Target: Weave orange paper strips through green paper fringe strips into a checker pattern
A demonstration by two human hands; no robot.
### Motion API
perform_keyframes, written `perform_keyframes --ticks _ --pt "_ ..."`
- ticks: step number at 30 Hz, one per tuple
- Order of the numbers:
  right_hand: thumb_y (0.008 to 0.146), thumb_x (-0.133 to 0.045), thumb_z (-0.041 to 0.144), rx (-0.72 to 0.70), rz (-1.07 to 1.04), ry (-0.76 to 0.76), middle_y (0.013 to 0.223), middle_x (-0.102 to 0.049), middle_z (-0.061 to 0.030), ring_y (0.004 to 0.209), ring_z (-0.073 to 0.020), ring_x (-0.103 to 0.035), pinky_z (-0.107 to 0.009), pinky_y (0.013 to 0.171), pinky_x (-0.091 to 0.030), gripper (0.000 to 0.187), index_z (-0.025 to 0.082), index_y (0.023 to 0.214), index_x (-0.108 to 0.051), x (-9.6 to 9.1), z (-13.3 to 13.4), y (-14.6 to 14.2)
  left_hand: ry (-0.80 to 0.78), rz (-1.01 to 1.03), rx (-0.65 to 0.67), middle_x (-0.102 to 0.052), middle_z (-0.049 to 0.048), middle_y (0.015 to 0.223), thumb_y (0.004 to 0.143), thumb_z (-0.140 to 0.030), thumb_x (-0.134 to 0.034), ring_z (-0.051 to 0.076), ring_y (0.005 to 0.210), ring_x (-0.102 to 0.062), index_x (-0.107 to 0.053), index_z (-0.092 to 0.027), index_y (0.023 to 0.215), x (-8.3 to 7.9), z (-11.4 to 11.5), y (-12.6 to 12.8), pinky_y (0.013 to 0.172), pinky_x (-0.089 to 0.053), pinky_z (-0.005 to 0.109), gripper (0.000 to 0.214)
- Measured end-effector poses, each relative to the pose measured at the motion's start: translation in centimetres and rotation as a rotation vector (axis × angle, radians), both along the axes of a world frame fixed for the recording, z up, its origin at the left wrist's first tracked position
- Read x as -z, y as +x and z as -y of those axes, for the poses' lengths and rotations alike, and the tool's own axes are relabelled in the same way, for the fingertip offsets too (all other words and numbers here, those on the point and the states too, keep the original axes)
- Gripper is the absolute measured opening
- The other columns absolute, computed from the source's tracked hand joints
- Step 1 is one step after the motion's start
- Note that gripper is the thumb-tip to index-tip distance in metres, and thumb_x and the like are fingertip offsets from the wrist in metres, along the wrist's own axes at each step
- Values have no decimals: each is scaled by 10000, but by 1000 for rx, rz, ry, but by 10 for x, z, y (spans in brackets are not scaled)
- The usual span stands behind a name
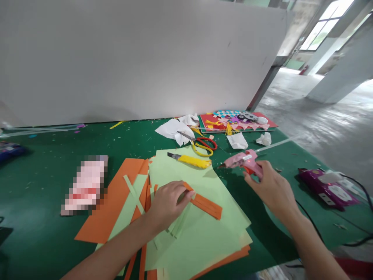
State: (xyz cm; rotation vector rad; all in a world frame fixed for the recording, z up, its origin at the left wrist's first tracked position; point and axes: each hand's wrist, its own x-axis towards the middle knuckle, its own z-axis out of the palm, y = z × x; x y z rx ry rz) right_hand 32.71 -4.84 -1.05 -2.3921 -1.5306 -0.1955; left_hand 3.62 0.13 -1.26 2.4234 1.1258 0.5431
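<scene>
My left hand (171, 200) is closed, pinching a folded orange paper strip (208, 206) between thumb and fingers over a stack of pale green paper sheets (215, 237). Thin green strips (178, 225) lie beneath that hand. Out to the right, my right hand (271, 188) has its fingers around the handle of a pink hot glue gun (240, 159), whose nozzle points left. A yellow utility knife (192, 160) rests on the upper part of the green sheets, blade out to the left. Scissors (204, 146) with red and yellow handles lie just beyond it.
Left of the stack are orange sheets (107, 206) and a blurred-out pink object (87, 184). Crumpled tissues (175, 130) and a red board of paper decorations (271, 122) sit at the back. A purple packet (328, 188) and black cord (310, 219) are at right. A white partition (131, 58) stands behind.
</scene>
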Motion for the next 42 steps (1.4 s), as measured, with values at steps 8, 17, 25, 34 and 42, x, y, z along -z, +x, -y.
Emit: perform_keyframes --ticks 8,17,25,34,42 --pt "844 -549 404 -348 45 82 913 -697 -72 779 -245 -675 -312 627 -465 297 194 1053 -533 11 11 -35 59 -8 -6 -612 5 665 964 -375 -430 156 662 -580 -625 -190 721 6 -1 -2 595 -392 262 362" --pt "852 -549 384 -404 36 78 901 -704 -86 796 -255 -684 -329 638 -493 294 174 1058 -559 15 11 -44 48 -12 -7 -619 5 672 960 -372 -441 152 655 -583 -619 -186 717 3 -1 0 579 -391 253 354" --pt "866 -531 381 -421 48 89 930 -706 -92 803 -250 -685 -323 635 -492 293 172 1070 -554 17 11 -46 33 -14 -9 -625 12 684 964 -374 -426 155 675 -590 -641 -190 747 0 -1 0 604 -417 254 356" --pt "887 -500 395 -431 46 86 916 -705 -90 790 -251 -687 -325 626 -495 282 176 1056 -555 17 11 -46 96 -11 -16 -567 -8 619 961 -385 -437 138 602 -547 -570 -186 660 5 -1 0 548 -364 252 384" --pt "901 -490 394 -440 41 85 922 -703 -97 798 -250 -685 -328 639 -500 287 165 1059 -560 16 11 -46 123 -8 -6 -534 -15 602 961 -380 -440 134 580 -524 -523 -188 634 6 -1 -1 533 -343 251 388"
